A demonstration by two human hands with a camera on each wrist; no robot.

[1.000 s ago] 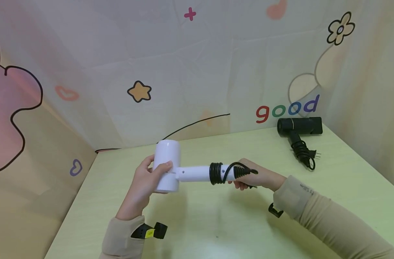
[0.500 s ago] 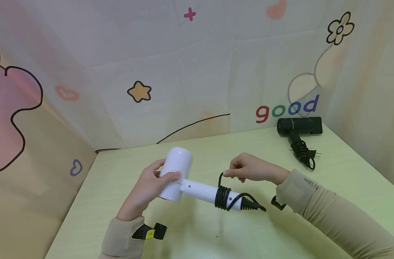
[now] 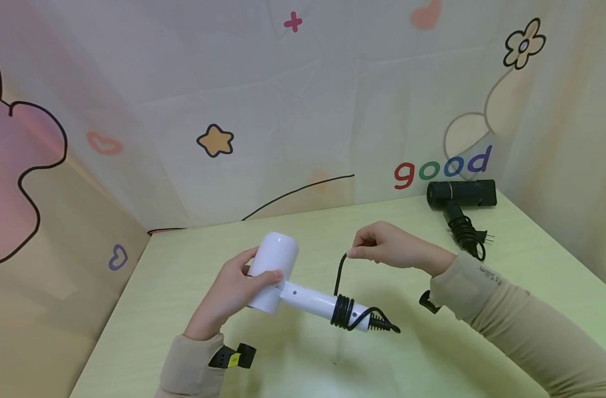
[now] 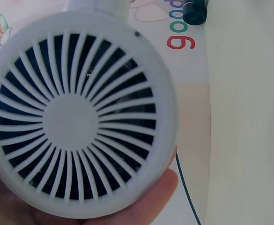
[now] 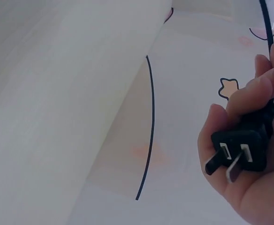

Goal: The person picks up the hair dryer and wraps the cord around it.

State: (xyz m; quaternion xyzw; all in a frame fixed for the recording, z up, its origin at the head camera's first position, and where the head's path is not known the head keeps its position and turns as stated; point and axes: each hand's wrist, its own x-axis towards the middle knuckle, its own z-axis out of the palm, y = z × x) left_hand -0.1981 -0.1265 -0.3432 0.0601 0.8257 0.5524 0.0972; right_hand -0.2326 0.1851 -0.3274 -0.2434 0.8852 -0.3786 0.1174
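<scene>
A white hair dryer [image 3: 278, 260] is held above the table by my left hand [image 3: 233, 290], which grips its barrel with the thumb across the front. In the left wrist view the dryer's round slatted grille [image 4: 71, 122] fills much of the frame. The handle points right and slopes down, with a black cord [image 3: 341, 312] coiled round it. My right hand [image 3: 395, 246] pinches the cord's free end, drawn up from the coils. In the right wrist view a black two-pin plug [image 5: 242, 147] lies within the curled fingers of that hand.
A black hair dryer [image 3: 462, 193], its own cord wound round the handle, lies at the table's back right corner. A printed curtain [image 3: 283, 110] hangs behind the pale table [image 3: 183, 265]. Black straps are on both wrists.
The white dryer has tilted, its handle end dropping. My right hand has left the handle's end, taken the cord's plug end and raised it, pulling a length off the coils.
</scene>
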